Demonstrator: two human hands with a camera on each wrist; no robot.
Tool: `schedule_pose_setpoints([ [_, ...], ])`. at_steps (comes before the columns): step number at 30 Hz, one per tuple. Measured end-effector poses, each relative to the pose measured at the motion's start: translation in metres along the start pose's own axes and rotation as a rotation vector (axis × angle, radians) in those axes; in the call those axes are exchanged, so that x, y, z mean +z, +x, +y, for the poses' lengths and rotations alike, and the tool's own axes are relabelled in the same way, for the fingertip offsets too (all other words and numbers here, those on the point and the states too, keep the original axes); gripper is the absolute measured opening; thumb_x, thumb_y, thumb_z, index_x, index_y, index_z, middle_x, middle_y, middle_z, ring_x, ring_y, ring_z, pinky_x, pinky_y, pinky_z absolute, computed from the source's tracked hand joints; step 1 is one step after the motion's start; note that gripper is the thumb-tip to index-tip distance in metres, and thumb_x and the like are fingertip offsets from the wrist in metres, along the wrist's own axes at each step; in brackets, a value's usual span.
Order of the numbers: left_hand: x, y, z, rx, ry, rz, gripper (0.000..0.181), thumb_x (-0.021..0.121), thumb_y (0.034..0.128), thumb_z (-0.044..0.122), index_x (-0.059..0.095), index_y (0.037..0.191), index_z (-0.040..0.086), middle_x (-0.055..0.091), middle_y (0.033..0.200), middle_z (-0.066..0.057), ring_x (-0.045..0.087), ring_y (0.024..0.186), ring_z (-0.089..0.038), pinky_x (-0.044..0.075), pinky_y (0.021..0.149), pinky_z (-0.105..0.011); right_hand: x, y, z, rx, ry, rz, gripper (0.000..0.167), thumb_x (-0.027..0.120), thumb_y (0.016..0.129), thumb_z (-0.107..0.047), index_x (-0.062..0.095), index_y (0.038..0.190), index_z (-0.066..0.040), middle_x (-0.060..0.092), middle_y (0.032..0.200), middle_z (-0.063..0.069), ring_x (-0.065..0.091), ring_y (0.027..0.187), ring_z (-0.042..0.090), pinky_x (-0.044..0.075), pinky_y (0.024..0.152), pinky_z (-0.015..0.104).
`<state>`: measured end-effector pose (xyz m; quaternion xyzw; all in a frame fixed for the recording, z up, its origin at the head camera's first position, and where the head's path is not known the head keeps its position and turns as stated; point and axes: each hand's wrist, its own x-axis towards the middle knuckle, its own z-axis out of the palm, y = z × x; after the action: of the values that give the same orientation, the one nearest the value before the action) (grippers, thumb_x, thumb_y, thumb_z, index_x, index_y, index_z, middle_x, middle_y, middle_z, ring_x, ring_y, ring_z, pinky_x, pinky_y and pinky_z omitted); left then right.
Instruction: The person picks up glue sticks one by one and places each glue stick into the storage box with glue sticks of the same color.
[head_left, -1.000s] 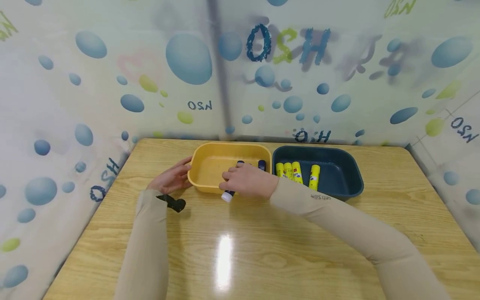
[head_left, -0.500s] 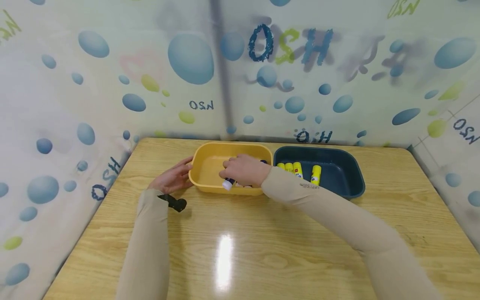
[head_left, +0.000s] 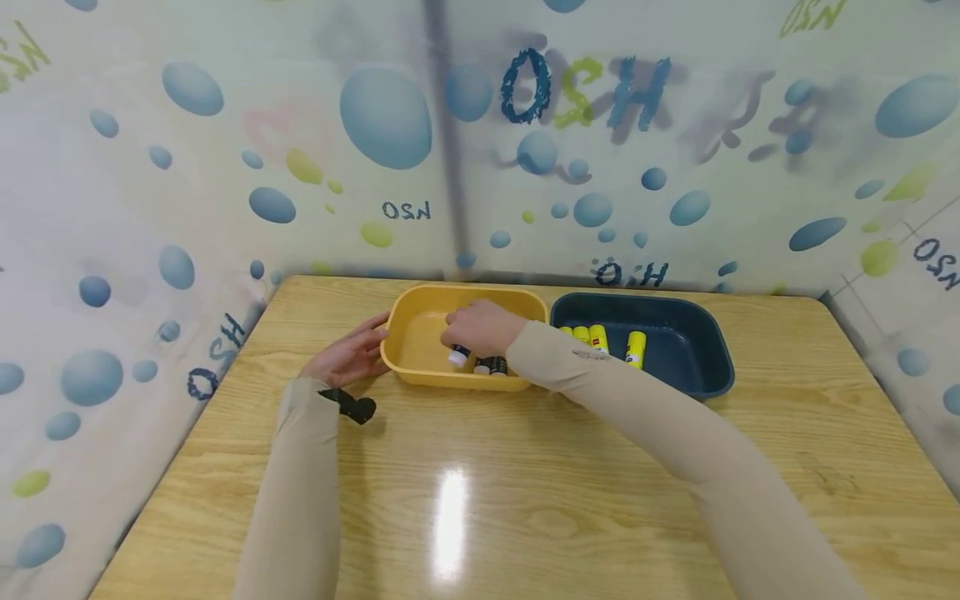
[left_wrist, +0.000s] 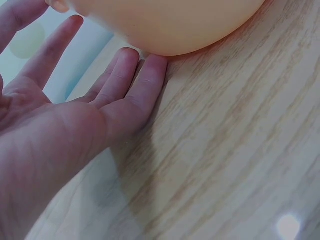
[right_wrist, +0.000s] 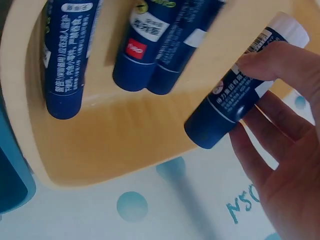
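My right hand (head_left: 483, 327) is over the yellow plastic bin (head_left: 420, 380), pinching a navy glue stick (right_wrist: 220, 110) with a white end. In the right wrist view the thumb lies on one side of the stick and fingers on the other. Three more navy glue sticks lie in the bin: a pair side by side (right_wrist: 137, 55) and a single glue stick (right_wrist: 67, 65) near the end wall. At the bin's left end, my left hand (head_left: 348, 354) rests its fingertips on the outside wall, fingers extended and loosely spread.
Right beside the yellow bin stands a dark blue bin (head_left: 678, 354) with several yellow glue sticks (head_left: 635, 348) inside, partly hidden by my right sleeve. Both sit near the back of the wooden table (head_left: 562, 492), close to a patterned wall covering (head_left: 480, 200).
My right hand has moved from the yellow bin's front edge to farther back over its inside, carrying the navy glue stick. The left hand stays against the bin.
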<state>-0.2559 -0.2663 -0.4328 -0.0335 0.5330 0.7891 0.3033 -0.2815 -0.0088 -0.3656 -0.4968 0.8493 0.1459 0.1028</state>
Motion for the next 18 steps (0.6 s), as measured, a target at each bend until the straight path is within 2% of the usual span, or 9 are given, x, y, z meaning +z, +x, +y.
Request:
schedule_pose_setpoints([
  [5, 0.001, -0.001, 0.001, -0.006, -0.008, 0.018, 0.059, 0.036, 0.1065, 0.013, 0.006, 0.157, 0.019, 0.039, 0.137, -0.006, 0.051, 0.112, -0.015, 0.046, 0.090, -0.035, 0.006, 0.010, 0.001, 0.014, -0.068, -0.005, 0.017, 0.061, 0.096, -0.007, 0.071, 0.100, -0.019, 0.063, 0.101, 0.000, 0.050, 0.084, 0.016, 0.038, 0.076, 0.031],
  [9, 0.002, -0.001, 0.000, -0.002, -0.001, 0.016, 0.058, 0.035, 0.1067, 0.013, 0.006, 0.157, 0.019, 0.029, 0.145, -0.009, 0.048, 0.116, -0.017, 0.046, 0.090, -0.035, 0.012, 0.016, -0.003, 0.026, -0.139, -0.018, 0.022, 0.055, 0.099, -0.013, 0.073, 0.089, -0.020, 0.066, 0.097, -0.003, 0.053, 0.086, 0.016, 0.032, 0.073, 0.030],
  [14, 0.001, -0.002, 0.000, 0.007, 0.004, -0.001, 0.058, 0.034, 0.1066, 0.013, 0.005, 0.157, 0.019, 0.033, 0.142, -0.007, 0.048, 0.115, -0.017, 0.045, 0.090, -0.035, 0.014, 0.019, -0.011, 0.032, -0.168, -0.049, 0.024, 0.053, 0.101, -0.021, 0.073, 0.088, -0.021, 0.068, 0.097, -0.004, 0.056, 0.090, 0.015, 0.035, 0.079, 0.032],
  [18, 0.001, -0.002, -0.002, 0.009, 0.000, -0.010, 0.057, 0.033, 0.1068, 0.012, 0.006, 0.157, 0.019, 0.035, 0.141, -0.006, 0.048, 0.115, -0.017, 0.046, 0.090, -0.036, 0.015, 0.019, -0.014, 0.032, -0.154, -0.063, 0.024, 0.055, 0.100, -0.016, 0.070, 0.082, -0.020, 0.068, 0.095, -0.003, 0.056, 0.087, 0.015, 0.040, 0.086, 0.034],
])
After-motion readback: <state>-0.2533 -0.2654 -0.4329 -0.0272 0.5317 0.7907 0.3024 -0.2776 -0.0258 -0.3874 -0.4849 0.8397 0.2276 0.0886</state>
